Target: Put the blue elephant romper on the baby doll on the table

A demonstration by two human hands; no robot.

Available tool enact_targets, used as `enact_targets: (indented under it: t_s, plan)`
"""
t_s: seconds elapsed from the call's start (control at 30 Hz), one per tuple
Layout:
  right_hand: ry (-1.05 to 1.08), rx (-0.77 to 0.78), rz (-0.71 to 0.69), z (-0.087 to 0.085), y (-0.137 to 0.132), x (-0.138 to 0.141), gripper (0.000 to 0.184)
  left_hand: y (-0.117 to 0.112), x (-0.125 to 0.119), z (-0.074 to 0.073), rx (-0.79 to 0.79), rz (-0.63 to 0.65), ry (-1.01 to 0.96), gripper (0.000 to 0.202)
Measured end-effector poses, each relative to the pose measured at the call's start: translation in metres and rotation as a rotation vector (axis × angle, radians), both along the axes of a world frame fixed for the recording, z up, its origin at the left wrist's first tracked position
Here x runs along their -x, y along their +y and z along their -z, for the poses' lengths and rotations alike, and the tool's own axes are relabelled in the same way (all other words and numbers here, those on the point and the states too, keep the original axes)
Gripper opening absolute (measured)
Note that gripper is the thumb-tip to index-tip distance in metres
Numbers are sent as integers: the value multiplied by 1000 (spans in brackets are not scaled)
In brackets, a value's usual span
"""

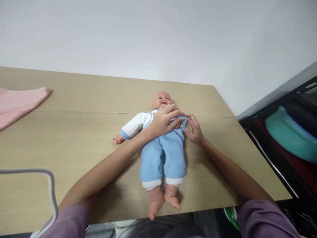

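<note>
Baby doll [162, 142] lies on its back on wood-grain tabletop [86, 132], approx. centre of view, head toward white wall [158, 39], 2 bare feet at the near edge. It wears a white & lt. blue outfit: white sleeve [135, 124] w/ blue cuff, blue trousers [150, 165] w/ white hems. 1 doll arm sticks out to the person's L side.

L hand [164, 119] lies palm-down across doll's chest, fingers stretched over to blue trim [184, 124] on the outfit's R side; can't tell if they grip it or just rest there. R hand [194, 129] is at the same trim, from the outer side, thumb & fingertips curled up close to it; can't tell if they're pinched tight on it. Both forearms come up from purple sleeves [267, 218], 1 on each side of doll's legs.

Far L: pink cloth [19, 104], flat on tabletop, well apart from doll. Bottom L: white cable [52, 191], bent downward nr. L sleeve. R side: teal basin [289, 135] on black rack [269, 150] beside tabletop.
</note>
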State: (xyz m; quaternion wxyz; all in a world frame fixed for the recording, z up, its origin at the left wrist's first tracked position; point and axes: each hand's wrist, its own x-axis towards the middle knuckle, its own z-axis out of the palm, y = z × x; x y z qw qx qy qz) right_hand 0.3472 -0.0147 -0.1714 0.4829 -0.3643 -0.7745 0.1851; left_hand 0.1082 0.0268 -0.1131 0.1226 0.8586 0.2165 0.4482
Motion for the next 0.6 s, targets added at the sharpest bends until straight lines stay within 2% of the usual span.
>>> enact_targets:
  t_s: [0.1, 0.2, 0.3, 0.37, 0.6]
  plan:
    - [53, 50, -30, -3, -3, 1, 28, 11, -3, 4, 196, 9, -97, 29]
    - [255, 217, 7, 1, -2, 9, 32, 17, -4, 9, 340, -81, -8, 32]
    - [545, 432, 106, 9, 2, 18, 40, 16, -3, 12, 321, -154, 114, 34]
    - [620, 509, 194, 14, 5, 22, 45, 14, -2, 13, 297, -170, 154, 32]
    - [546, 464, 390, 29, 2, 27, 40, 13, -3, 15, 259, -197, 236, 19]
